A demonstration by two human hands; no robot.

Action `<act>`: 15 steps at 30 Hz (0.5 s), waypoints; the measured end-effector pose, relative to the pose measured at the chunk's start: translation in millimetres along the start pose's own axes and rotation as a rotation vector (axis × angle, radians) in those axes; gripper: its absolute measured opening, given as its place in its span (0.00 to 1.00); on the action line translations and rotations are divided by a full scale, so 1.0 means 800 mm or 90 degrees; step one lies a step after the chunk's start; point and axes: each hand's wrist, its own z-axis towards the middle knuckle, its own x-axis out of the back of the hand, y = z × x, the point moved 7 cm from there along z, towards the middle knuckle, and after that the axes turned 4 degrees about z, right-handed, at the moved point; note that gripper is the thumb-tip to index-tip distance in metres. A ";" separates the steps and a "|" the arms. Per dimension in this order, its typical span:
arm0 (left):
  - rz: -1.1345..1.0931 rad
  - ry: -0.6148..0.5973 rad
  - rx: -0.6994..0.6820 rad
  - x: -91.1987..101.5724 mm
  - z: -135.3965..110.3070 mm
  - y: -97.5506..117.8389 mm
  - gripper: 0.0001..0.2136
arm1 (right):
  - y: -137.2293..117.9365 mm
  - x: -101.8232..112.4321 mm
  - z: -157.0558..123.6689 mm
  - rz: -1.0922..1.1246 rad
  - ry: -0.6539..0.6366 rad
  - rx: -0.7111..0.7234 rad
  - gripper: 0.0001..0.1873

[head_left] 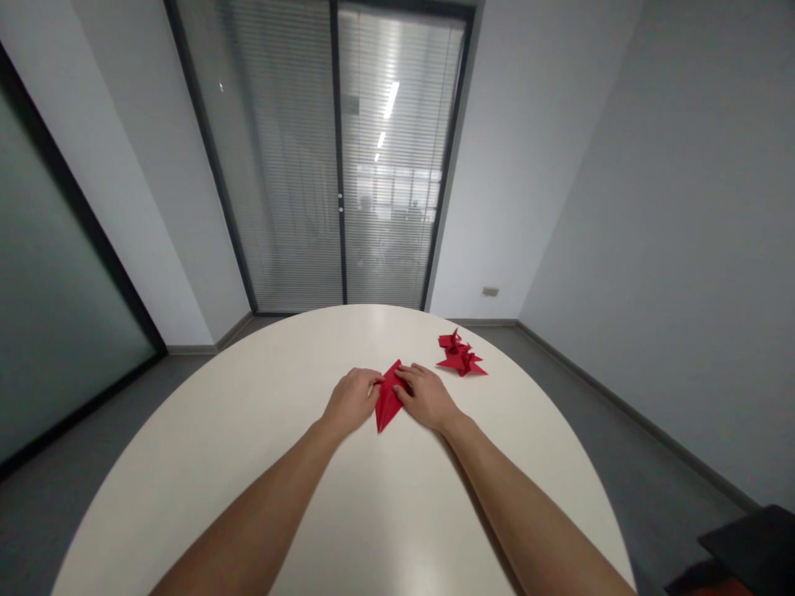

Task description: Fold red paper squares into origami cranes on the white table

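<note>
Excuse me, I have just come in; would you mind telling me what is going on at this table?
A person's left hand and right hand are on opposite sides of a folded piece of red paper. It rests on the white table, one pointed end toward the person. Farther off to the right, a cluster of folded red pieces sits on the same table, untouched by either hand.
</note>
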 end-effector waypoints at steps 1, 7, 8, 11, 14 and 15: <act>0.000 0.002 0.002 0.000 0.000 -0.001 0.13 | 0.003 0.001 0.000 -0.010 0.011 -0.015 0.21; -0.017 0.013 -0.036 0.000 -0.003 0.003 0.10 | 0.010 0.007 -0.002 -0.027 0.055 -0.057 0.19; -0.019 0.015 -0.041 0.000 -0.003 0.003 0.10 | 0.009 0.008 -0.002 -0.024 0.056 -0.053 0.19; -0.023 0.014 -0.038 -0.002 -0.002 0.002 0.09 | 0.008 0.009 -0.002 -0.002 0.058 -0.039 0.16; -0.034 0.013 -0.021 -0.004 -0.001 -0.004 0.10 | 0.008 0.010 0.000 0.031 0.052 -0.033 0.15; -0.042 0.015 -0.015 -0.005 0.000 -0.007 0.10 | 0.007 0.010 0.000 0.046 0.044 -0.027 0.16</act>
